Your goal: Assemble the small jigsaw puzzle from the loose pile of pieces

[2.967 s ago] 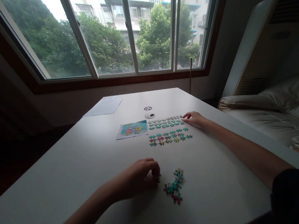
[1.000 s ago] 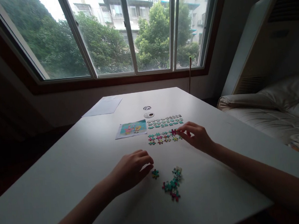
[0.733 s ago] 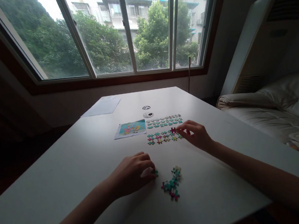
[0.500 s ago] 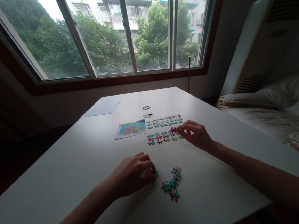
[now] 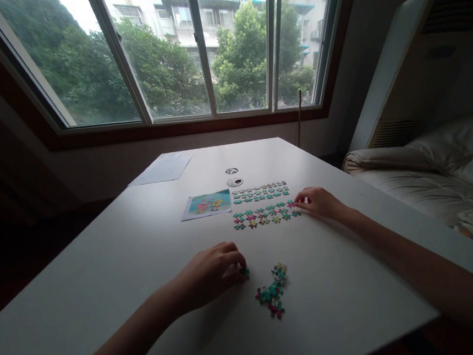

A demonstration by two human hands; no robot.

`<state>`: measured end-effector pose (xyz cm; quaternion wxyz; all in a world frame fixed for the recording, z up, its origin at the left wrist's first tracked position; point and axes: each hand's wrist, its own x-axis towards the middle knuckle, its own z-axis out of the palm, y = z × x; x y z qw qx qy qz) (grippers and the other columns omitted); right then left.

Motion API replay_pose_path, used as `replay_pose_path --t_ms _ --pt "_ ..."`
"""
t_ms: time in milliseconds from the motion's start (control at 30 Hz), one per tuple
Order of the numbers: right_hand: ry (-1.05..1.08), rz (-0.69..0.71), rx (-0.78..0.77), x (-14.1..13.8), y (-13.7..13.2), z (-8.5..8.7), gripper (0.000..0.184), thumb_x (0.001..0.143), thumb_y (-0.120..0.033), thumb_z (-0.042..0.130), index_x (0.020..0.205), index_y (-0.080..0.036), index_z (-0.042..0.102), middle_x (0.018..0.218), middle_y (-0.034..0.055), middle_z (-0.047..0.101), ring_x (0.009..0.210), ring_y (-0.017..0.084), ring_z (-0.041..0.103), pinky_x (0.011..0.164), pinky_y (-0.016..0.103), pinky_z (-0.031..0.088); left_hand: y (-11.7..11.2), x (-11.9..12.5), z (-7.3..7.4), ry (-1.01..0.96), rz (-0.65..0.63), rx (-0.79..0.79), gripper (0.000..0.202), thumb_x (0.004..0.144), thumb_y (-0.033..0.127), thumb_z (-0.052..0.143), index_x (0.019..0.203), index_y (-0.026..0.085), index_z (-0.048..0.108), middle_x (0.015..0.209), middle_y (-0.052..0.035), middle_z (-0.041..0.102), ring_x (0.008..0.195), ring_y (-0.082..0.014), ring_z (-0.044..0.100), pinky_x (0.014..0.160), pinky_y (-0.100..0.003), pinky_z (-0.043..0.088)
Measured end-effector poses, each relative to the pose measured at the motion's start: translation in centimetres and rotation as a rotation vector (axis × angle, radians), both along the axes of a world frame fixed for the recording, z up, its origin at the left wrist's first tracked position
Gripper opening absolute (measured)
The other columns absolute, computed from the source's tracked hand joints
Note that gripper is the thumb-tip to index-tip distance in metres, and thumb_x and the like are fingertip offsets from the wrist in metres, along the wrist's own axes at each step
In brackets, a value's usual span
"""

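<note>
My left hand (image 5: 209, 274) rests on the white table (image 5: 104, 277) with its fingers curled, the tips pinching a small teal puzzle piece (image 5: 245, 273). Just right of it lies a joined cluster of teal and pink pieces (image 5: 274, 294). My right hand (image 5: 320, 202) reaches to the right end of a row of loose coloured pieces (image 5: 262, 215). Its fingertips are closed on a pink piece (image 5: 291, 204) that lies on the table there. A second row of mostly teal pieces (image 5: 260, 193) lies behind. A printed cartoon picture (image 5: 208, 204) sits left of the rows.
A sheet of paper (image 5: 161, 169) lies at the table's far left, and two small round objects (image 5: 234, 182) sit behind the rows. A cushioned sofa (image 5: 427, 177) stands close to the table's right edge. A large window (image 5: 204, 47) faces the far end.
My right hand carried the pink piece from the middle of the near row to that row's right end and set it down. My left hand closed again on the teal piece.
</note>
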<state>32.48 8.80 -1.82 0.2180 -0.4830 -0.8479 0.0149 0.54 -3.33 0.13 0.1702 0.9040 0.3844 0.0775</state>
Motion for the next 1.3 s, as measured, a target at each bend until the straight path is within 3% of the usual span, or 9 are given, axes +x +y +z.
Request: replay_pose_path --t_ms 267,433,600,800,867,1033,1300 --pt "-0.027 -0.009 -0.064 0.3 0.2 -0.4 0.032 0.074 -0.049 0.052 0.073 -0.02 0.067 0.072 0.0024 0.062 0.058 0.011 0.052 0.052 0.021 0.035 0.0 0.1 -0.2 -0.044 0.043 -0.088 0.012 0.079 0.023 0.051 0.091 0.021 0.052 0.091 -0.0024 0.052 0.077 -0.0145 0.049 0.065 -0.023 0.039" --pt "-0.076 -0.017 -0.089 0.3 0.0 0.2 0.022 0.075 -0.039 0.054 0.074 -0.022 0.067 0.072 0.0011 0.063 0.061 0.011 0.053 0.052 0.02 0.035 0.4 -0.4 -0.5 -0.122 0.077 -0.141 0.01 0.077 0.023 0.053 0.085 0.018 0.051 0.085 -0.0015 0.053 0.073 -0.0134 0.048 0.063 -0.023 0.038" --pt "-0.062 -0.016 -0.013 -0.5 -0.8 0.9 0.014 0.076 -0.029 0.054 0.077 -0.022 0.066 0.073 0.0003 0.062 0.058 0.009 0.052 0.052 0.02 0.035 1.1 -0.4 -0.4 -0.315 0.151 -0.281 0.014 0.076 0.029 0.054 0.073 0.015 0.054 0.071 0.0002 0.051 0.065 -0.0109 0.045 0.058 -0.021 0.036" --pt "0.073 0.242 0.097 -4.9 -4.6 1.3 0.012 0.08 -0.025 0.052 0.077 -0.02 0.063 0.072 -0.0001 0.061 0.057 0.007 0.052 0.058 0.02 0.038 0.9 2.0 0.4 -0.769 0.463 -0.767 0.03 0.069 0.042 0.062 0.073 0.015 0.051 0.054 0.0069 0.036 0.046 -0.005 0.029 0.043 -0.018 0.021" --pt "0.129 0.341 0.127 -6.5 -6.4 1.4 0.011 0.079 -0.029 0.055 0.079 -0.02 0.062 0.071 -0.0008 0.061 0.06 0.008 0.053 0.062 0.021 0.039 0.7 2.8 0.5 -0.886 0.539 -0.844 0.033 0.066 0.043 0.065 0.074 0.015 0.051 0.054 0.0069 0.035 0.046 -0.0045 0.028 0.043 -0.017 0.02" --pt "0.263 0.403 0.172 -8.5 -9.0 1.9 0.017 0.079 -0.036 0.055 0.081 -0.02 0.061 0.068 -0.0012 0.06 0.059 0.008 0.053 0.062 0.022 0.038 0.4 3.6 0.4 -1.029 0.606 -0.894 0.036 0.061 0.042 0.071 0.075 0.014 0.053 0.057 0.006 0.036 0.046 -0.0036 0.028 0.042 -0.017 0.017" --pt "0.287 0.436 0.2 -8.4 -8.9 1.7 0.012 0.081 -0.029 0.053 0.081 -0.02 0.061 0.074 -0.0001 0.062 0.059 0.008 0.052 0.062 0.023 0.037 0.0 3.9 0.9 -0.997 0.612 -0.912 0.034 0.059 0.04 0.071 0.072 0.013 0.054 0.054 0.0062 0.038 0.044 -0.0032 0.029 0.04 -0.015 0.019"
